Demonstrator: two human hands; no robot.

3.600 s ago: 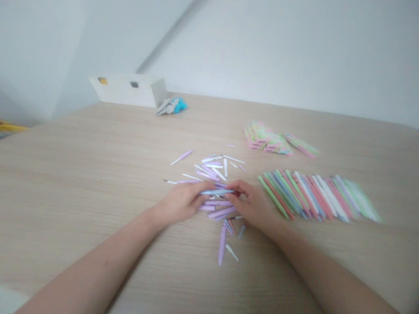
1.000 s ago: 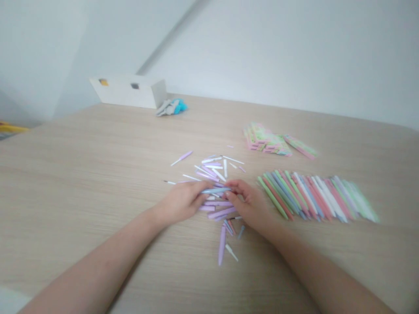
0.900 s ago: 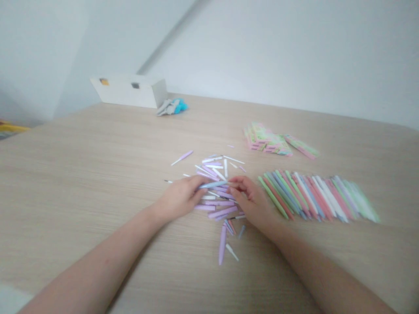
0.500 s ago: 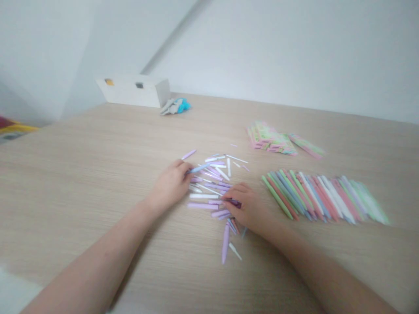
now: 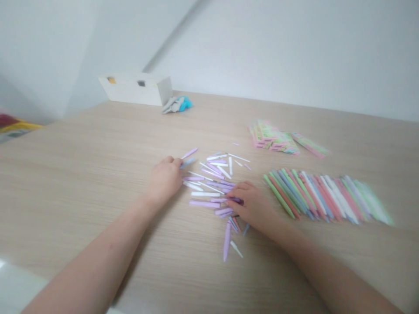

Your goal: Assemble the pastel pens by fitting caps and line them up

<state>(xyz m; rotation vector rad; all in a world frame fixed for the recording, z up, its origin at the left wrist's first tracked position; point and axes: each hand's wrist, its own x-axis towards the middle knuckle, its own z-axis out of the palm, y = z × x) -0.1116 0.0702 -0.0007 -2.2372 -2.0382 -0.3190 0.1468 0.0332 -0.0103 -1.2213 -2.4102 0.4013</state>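
Observation:
Loose pen parts lie in a heap on the table, lilac barrels (image 5: 204, 203), white tubes (image 5: 205, 194) and thin refills among them. At the heap's left edge my left hand (image 5: 165, 176) is closed, with a light blue pen part (image 5: 187, 162) at its fingertips. A lilac piece (image 5: 190, 153) lies just beyond those fingers. My right hand (image 5: 250, 205) is at the heap's right side, thumb and fingers pinched on a slim pen part whose dark end (image 5: 241, 201) shows; the fingers hide most of it.
Right of the heap, a row of pens (image 5: 314, 196) in green, red, blue and white lies side by side. Behind it are stacked pink-and-green packets (image 5: 273, 138). A white box (image 5: 134, 90) and a grey-and-blue crumpled cloth-like item (image 5: 178, 104) stand near the wall.
My left hand has moved a little left, away from the heap's middle, with the light blue part, which now shows less. The right hand stays over the same spot.

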